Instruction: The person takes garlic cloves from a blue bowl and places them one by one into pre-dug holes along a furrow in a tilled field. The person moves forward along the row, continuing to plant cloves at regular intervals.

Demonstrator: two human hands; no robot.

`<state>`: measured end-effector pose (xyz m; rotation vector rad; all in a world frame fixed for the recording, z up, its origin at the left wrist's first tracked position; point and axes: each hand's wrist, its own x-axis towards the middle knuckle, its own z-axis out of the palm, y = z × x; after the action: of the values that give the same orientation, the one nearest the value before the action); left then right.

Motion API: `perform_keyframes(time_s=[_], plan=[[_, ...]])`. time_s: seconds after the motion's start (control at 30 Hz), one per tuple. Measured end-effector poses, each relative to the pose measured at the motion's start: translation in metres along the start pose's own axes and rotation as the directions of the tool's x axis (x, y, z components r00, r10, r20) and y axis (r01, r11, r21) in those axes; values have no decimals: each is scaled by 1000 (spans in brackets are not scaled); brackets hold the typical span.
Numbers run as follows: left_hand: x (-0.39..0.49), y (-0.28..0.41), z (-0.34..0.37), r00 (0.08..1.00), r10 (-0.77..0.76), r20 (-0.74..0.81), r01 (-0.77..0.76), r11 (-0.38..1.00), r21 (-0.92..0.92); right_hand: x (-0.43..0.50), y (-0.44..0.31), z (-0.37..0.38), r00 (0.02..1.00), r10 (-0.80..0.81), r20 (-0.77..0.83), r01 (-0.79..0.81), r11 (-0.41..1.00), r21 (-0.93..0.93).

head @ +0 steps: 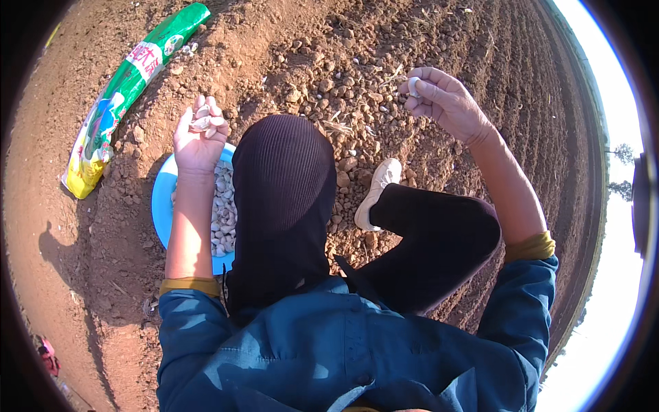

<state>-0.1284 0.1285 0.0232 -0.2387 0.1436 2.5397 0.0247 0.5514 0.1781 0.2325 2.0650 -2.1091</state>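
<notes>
My left hand (202, 135) is turned palm up with curled fingers, cupping several garlic cloves (201, 123). Below it, a blue plastic basin (163, 201) holds many pale garlic cloves (222, 221); my left forearm and my knee cover part of it. My right hand (443, 100) is raised over the tilled soil at the upper right. Between its thumb and fingers it pinches one white garlic clove (413, 86). A few pale cloves (352, 153) lie among the clods between my knee and the right hand.
A long green, white and yellow printed plastic sack (123, 98) lies on the soil at the upper left. My white shoe (378, 193) rests on cloddy brown earth (329, 67). Furrows (535, 103) run along the right side. Something pink (47, 355) sits at the lower left rim.
</notes>
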Motion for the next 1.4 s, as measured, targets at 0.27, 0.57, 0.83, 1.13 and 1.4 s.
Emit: perform_keyframes(time_s=[0.27,0.57,0.83,1.13,1.4], plan=[[56,-83,-83,926,-257,-277,270,963,9,145,84,-12,970,238,-53,-244,955,-169],[120,-109,-134,878,-287,-382,282,957,-72,318,198,-47,941,185,-284,-245,951,-191],[103,-100,-144,822,-267,-503,311,950,4,435,269,-22,982,-132,-134,23,792,-609],[107,-97,-134,805,-236,-544,291,957,15,478,277,-29,844,-499,-200,70,471,-879],[105,-95,-144,825,-233,-515,285,958,23,492,299,-1,898,-440,11,64,105,-992]])
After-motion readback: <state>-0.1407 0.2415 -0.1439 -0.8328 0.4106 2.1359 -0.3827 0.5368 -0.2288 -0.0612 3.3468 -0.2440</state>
